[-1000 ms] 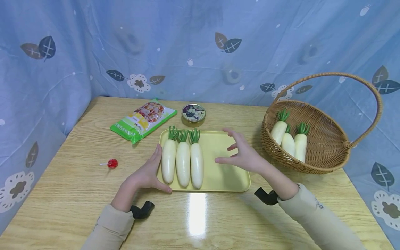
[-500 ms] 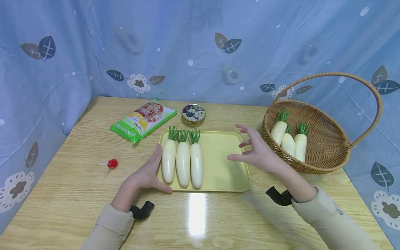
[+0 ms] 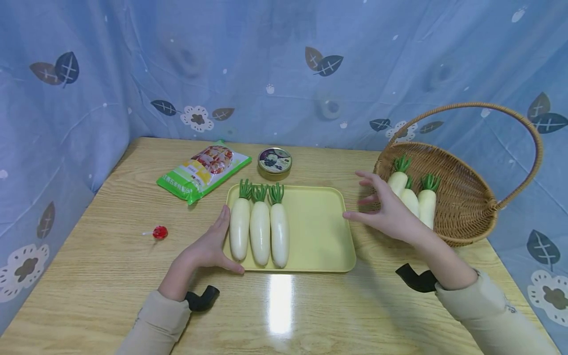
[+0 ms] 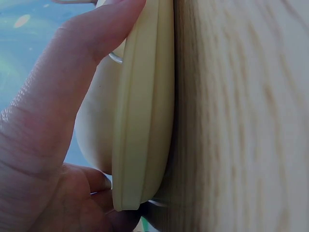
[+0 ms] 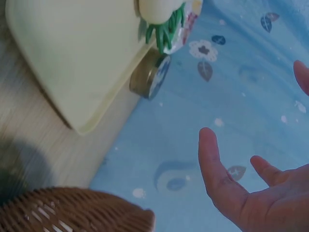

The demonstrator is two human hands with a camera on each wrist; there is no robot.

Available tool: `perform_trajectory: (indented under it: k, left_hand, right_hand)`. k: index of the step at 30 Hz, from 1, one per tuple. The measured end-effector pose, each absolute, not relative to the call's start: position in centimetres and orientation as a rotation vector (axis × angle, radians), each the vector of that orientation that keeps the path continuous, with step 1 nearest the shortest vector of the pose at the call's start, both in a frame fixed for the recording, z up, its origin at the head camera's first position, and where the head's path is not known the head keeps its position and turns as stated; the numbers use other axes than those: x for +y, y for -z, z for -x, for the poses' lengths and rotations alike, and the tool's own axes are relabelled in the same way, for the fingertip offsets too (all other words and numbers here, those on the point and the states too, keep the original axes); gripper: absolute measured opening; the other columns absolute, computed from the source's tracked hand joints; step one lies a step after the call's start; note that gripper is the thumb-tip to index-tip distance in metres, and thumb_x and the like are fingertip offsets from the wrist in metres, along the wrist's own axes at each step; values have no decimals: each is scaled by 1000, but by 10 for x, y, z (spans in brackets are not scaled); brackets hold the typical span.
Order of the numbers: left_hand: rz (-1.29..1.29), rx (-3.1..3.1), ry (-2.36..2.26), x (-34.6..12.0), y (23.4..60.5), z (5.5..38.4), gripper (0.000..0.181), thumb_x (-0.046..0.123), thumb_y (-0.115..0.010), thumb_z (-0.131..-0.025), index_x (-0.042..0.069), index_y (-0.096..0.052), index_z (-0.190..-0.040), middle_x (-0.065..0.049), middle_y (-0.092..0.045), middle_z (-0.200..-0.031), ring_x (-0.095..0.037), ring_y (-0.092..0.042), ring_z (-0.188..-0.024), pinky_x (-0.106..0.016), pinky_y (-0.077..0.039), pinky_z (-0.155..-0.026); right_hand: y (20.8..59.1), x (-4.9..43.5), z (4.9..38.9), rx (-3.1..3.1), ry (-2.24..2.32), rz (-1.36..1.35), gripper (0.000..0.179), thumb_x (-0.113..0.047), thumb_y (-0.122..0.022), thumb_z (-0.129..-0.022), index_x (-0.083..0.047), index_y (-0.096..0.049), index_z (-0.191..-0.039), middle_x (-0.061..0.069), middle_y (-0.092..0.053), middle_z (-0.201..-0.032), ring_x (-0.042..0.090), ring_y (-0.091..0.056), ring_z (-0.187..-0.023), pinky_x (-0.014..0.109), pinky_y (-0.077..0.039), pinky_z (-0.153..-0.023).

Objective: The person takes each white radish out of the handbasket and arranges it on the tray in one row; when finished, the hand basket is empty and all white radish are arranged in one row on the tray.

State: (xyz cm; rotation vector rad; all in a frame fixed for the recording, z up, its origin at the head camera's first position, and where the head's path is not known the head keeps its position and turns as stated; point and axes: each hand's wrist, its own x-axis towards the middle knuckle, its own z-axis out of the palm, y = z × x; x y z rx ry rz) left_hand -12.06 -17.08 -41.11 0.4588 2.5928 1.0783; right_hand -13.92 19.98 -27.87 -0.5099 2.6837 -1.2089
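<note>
Three white radishes (image 3: 260, 234) with green tops lie side by side on the left half of a yellow tray (image 3: 317, 227). My left hand (image 3: 208, 249) holds the tray's near left corner, thumb along the front rim and fingers at the left side. In the left wrist view, the thumb touches the tray wall (image 4: 140, 121), and the fingers are partly hidden behind it. My right hand (image 3: 392, 209), fingers spread and holding nothing, hovers between the tray and a wicker basket (image 3: 461, 187). Three more radishes (image 3: 427, 207) lean inside the basket, partly covered by that hand.
Behind the tray stand a round tin (image 3: 274, 162) and a green food packet (image 3: 204, 170). A red lollipop (image 3: 159, 232) lies on the wooden table (image 3: 111, 266) at left. The basket's tall handle (image 3: 537, 143) arches up at right. A blue curtain (image 3: 266, 64) hangs behind.
My right hand has moved right, from above the tray to the basket's left side, its fingers still spread. The left hand, tray and radishes have stayed put.
</note>
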Motion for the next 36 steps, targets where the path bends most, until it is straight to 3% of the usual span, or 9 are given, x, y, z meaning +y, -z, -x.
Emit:
perform_trajectory:
  k: [9,16,24,30,36]
  left_hand:
    - [-464,2596,-1074,-170,410,120,146,43,-88,-48,-7,13,-141,-24,14,-148,-38,6,-135,-52,-9,-108]
    - [-451,2585,-1071,-170,408,119,145,43,-88,-49,-6,13,-141,-24,14,-148,-38,6,-135,-51,-9,-108]
    - [-451,2589,-1065,-170,408,119,145,43,-88,-49,-6,13,-141,-24,14,-148,-37,6,-136,-50,-9,-108]
    - [-456,2590,-1066,-169,408,120,145,43,-88,-49,-7,12,-141,-24,14,-148,-37,6,-136,-51,-9,-108]
    - [-460,2591,-1070,-169,407,120,144,42,-88,-49,-8,11,-141,-25,13,-148,-38,6,-136,-52,-9,-108]
  right_hand:
    - [270,213,139,2711,1161,487,84,-26,-69,-82,-15,-14,-146,20,-30,-136,37,-50,-106,46,-49,-76]
    - [263,225,140,2742,1095,472,83,-28,-68,-83,-14,-15,-146,20,-34,-134,38,-48,-108,54,-43,-82]
    - [250,242,141,2773,1041,435,78,-29,-66,-85,-13,-18,-145,21,-32,-134,37,-43,-110,33,-50,-70]
    - [240,253,145,2784,979,407,81,-29,-65,-86,-18,-13,-147,22,-26,-140,38,-41,-112,53,-39,-81]
    - [237,265,153,2795,915,338,82,-34,-63,-86,-18,-12,-147,22,-27,-140,37,-39,-111,51,-38,-79]
